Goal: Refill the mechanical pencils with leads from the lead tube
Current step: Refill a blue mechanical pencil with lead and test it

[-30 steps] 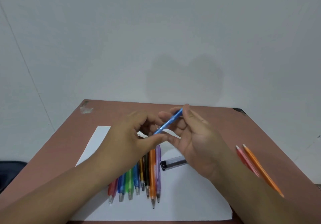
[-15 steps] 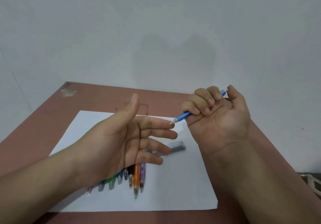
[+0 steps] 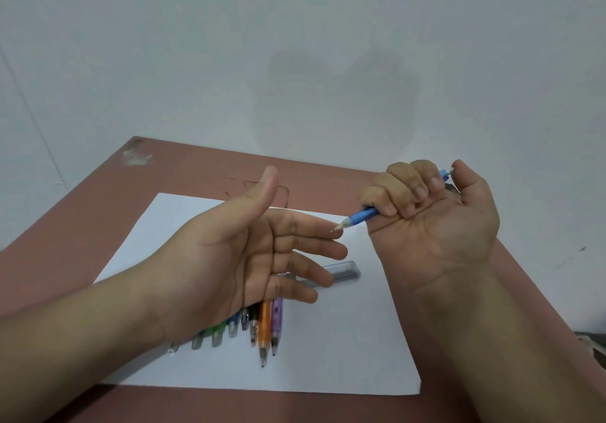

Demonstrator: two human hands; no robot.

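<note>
Right hand [image 3: 436,222] grips one blue pencil [image 3: 360,216].

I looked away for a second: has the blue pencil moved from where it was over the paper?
Yes. The blue pencil was over the middle of the white paper, held by both hands; the right hand alone has carried it to the paper's far right corner.

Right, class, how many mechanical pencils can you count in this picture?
9, as far as shows: one blue pencil gripped in the right hand, and about eight in a row on the white paper under the left hand, which may hide more.
</note>
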